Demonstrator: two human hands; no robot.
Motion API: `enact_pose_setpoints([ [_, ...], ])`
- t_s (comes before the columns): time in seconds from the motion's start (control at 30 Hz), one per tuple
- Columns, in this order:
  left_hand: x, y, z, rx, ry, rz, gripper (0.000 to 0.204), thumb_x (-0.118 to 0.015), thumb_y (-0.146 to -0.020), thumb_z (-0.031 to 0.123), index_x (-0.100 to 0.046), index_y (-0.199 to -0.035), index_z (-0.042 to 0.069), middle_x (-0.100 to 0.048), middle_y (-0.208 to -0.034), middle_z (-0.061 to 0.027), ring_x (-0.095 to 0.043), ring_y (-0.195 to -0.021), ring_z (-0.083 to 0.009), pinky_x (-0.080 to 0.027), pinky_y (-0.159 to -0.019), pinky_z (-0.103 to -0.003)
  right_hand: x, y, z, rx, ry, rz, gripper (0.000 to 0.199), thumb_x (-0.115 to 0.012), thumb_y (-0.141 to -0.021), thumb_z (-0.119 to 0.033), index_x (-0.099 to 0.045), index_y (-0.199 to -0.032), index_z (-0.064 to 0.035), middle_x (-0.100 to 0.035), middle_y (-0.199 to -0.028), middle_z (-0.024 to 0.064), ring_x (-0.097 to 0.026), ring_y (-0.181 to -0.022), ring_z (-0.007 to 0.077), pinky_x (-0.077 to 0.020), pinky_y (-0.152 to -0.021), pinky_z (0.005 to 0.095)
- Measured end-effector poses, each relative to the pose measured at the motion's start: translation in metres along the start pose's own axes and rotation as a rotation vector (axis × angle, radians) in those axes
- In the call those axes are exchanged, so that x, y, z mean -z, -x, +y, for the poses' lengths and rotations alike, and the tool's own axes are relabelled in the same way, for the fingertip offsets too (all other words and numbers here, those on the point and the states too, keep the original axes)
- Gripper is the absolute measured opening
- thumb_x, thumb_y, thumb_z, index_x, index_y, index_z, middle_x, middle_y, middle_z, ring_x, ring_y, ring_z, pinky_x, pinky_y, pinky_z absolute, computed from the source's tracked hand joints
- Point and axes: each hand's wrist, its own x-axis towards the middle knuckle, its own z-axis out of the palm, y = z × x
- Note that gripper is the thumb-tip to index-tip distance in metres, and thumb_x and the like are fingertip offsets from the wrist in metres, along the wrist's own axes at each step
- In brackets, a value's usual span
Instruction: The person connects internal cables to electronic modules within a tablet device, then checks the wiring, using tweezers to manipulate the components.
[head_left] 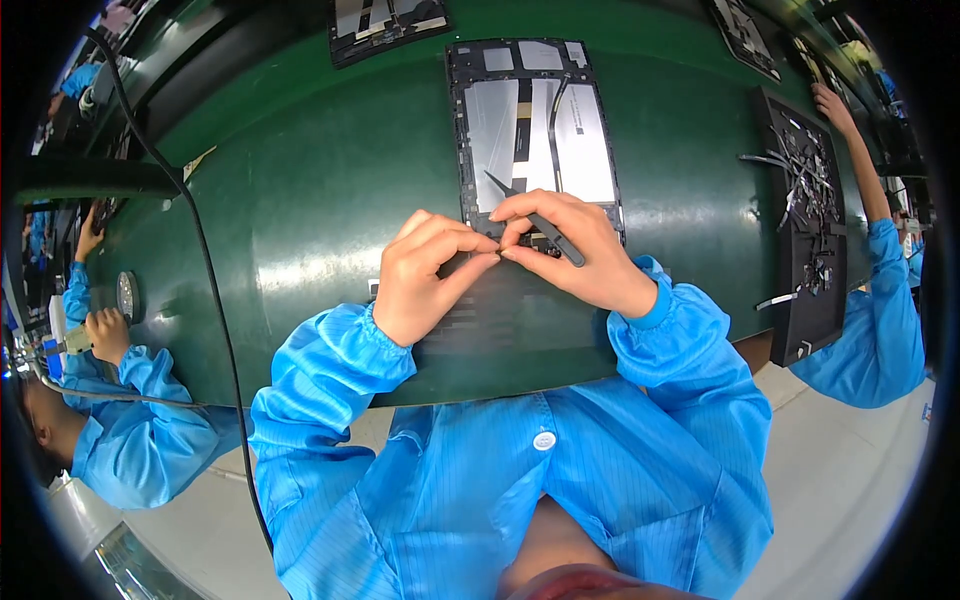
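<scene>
An opened tablet (590, 150) lies on the green work surface in front of me, its metal plates, flat ribbon and black cable exposed. My left hand (418, 272) is at its near edge, thumb and forefinger pinched together. My right hand (590, 255) holds black tweezers (562, 243) across the palm side, their tip pointing to the upper left over the tablet. The right thumb and forefinger also meet the left fingertips. Whatever tiny piece is between the fingertips is too small to name.
On the right stands a black tray (808, 335) of small parts and cables. More opened tablets (388, 28) lie along the far side. A black cable (205, 235) hangs down at left, near a round metal container (128, 297). Co-workers in blue sleeves flank me.
</scene>
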Motion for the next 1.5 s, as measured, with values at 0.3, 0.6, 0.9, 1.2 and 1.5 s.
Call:
enact_pose_setpoints([
  [0.3,0.0,0.001,0.001,0.116,0.027,-0.093,0.017,-0.082,-0.074,0.007,-0.074,-0.089,0.009,-0.059,-0.086,-0.0047,-0.058,-0.08,-0.023,-0.049,-0.067,-0.035,0.001,-0.002,-0.002,0.002,0.03,-0.025,0.034,-0.072,-0.083,-0.005,-0.064,-0.116,-0.0067,-0.069,-0.088,0.0033,-0.067,-0.087,0.022,-0.0481,-0.083,0.036],
  [0.6,0.013,0.0,0.002,-0.235,-0.358,-0.118,0.027,-0.083,-0.069,0.005,-0.076,-0.094,0.013,-0.064,-0.091,-0.0018,-0.06,-0.078,-0.0196,-0.052,-0.062,-0.032,-0.003,-0.002,0.002,0.014,0.106,-0.006,0.035,-0.071,-0.083,-0.004,-0.063,-0.117,-0.009,-0.069,-0.089,0.0027,-0.066,-0.089,0.0238,-0.0477,-0.083,0.037],
  [0.9,0.019,0.007,-0.003,-0.448,-0.535,-0.132,0.043,-0.067,-0.066,0.011,-0.076,-0.108,0.019,-0.068,-0.102,-0.0013,-0.064,-0.084,-0.0191,-0.056,-0.067,-0.031,-0.002,0.001,0.003,-0.001,0.052,-0.021,0.038,-0.071,-0.082,0.001,-0.063,-0.118,-0.009,-0.068,-0.089,0.0034,-0.065,-0.087,0.0241,-0.0491,-0.082,0.0369],
  [1.2,0.014,0.012,-0.008,-0.532,-0.655,-0.138,0.052,-0.068,-0.068,0.014,-0.072,-0.12,0.02,-0.063,-0.108,-0.0005,-0.062,-0.087,-0.0167,-0.052,-0.067,-0.029,-0.006,0.001,0.004,0.028,0.091,0.012,0.039,-0.072,-0.082,0.002,-0.064,-0.118,-0.0094,-0.068,-0.088,0.0054,-0.065,-0.086,0.0249,-0.0503,-0.08,0.0374],
  [1.5,0.006,0.016,-0.001,-0.413,-0.596,-0.131,0.05,-0.067,-0.07,0.015,-0.071,-0.12,0.018,-0.063,-0.108,-0.0028,-0.062,-0.089,-0.0178,-0.052,-0.07,-0.03,0.003,0.021,0.003,0.081,0.104,0.048,0.033,-0.068,-0.091,-0.003,-0.064,-0.124,-0.0052,-0.07,-0.091,0.0086,-0.067,-0.083,0.0234,-0.0537,-0.078,0.0341],
])
